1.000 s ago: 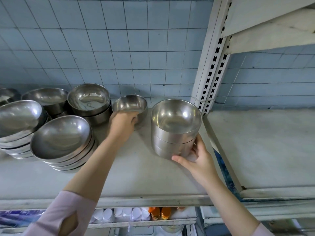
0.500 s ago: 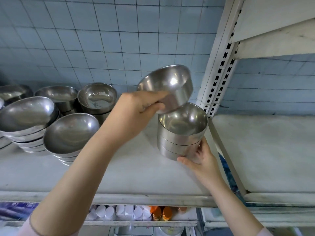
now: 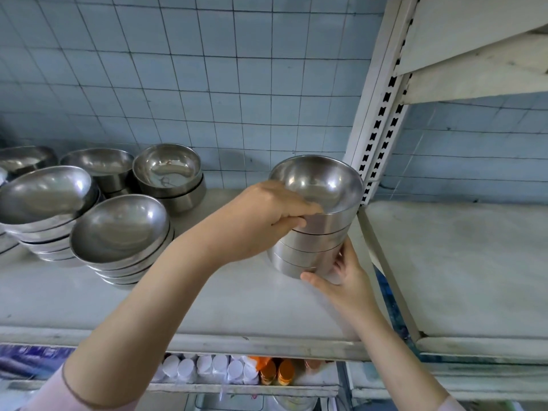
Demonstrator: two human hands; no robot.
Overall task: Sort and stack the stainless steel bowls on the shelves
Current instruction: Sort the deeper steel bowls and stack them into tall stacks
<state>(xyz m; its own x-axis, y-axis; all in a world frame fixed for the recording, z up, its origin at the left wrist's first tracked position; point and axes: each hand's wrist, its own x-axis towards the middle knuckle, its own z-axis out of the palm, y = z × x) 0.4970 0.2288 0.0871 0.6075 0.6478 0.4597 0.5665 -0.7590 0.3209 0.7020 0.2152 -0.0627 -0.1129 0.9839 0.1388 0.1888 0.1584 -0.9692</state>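
Observation:
A stack of straight-sided steel bowls (image 3: 308, 247) stands on the white shelf (image 3: 237, 301), close to the slotted upright. On top of it sits a small steel bowl (image 3: 323, 185), and my left hand (image 3: 261, 221) grips that bowl's near rim, thumb inside and fingers curled on the outer wall. My right hand (image 3: 341, 280) holds the base of the stack from the front right, its fingers wrapped round the lowest bowls.
Left on the shelf are a stack of wide shallow bowls (image 3: 121, 232), another at the far left (image 3: 44, 200), and deeper bowls (image 3: 169, 173) by the tiled wall. The slotted post (image 3: 382, 114) divides off a bare right shelf (image 3: 459, 262). Bottles (image 3: 275, 372) stand below.
My left hand took the small bowl from the back of the shelf, lifted it over the stack, and has now lowered it onto the top. My right hand stayed on the stack's base.

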